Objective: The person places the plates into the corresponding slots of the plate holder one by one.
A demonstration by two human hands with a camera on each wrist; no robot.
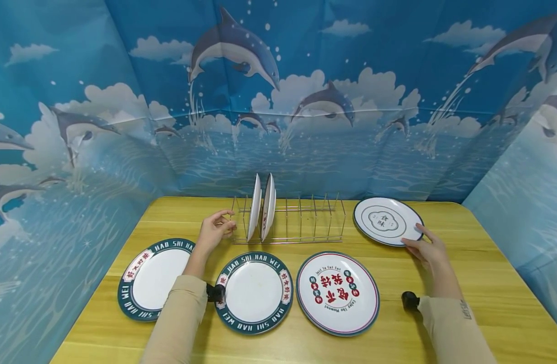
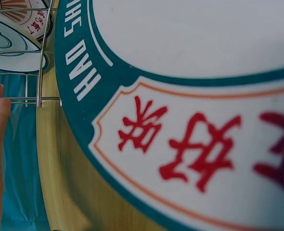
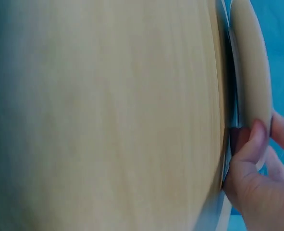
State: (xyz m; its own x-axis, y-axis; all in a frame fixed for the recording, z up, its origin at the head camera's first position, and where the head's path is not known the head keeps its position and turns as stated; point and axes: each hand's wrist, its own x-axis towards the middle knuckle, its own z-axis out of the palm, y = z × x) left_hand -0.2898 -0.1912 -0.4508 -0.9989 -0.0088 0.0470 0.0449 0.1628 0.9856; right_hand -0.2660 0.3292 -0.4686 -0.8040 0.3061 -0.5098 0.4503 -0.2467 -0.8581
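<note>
A wire dish rack (image 1: 308, 241) stands at the back of the table, with two plates upright in its left part: one plate (image 1: 254, 207) and, to its right, another plate (image 1: 269, 207). My left hand (image 1: 216, 228) is at the rack's left end, thumb and fingers curled about its wire; in the left wrist view, fingertips (image 2: 2, 103) meet the wire. My right hand (image 1: 426, 247) pinches the near right rim of a white plate (image 1: 365, 215) with dark lettering, right of the rack. In the right wrist view the thumb (image 3: 257, 137) presses that plate's edge.
Along the front lie a green-rimmed plate (image 1: 160, 278) partly under the left forearm, a second green-rimmed plate (image 1: 253, 293), and a white plate (image 1: 337, 316) with red lettering. A dolphin-print cloth (image 1: 306, 151) hangs behind the wooden table (image 1: 469, 253).
</note>
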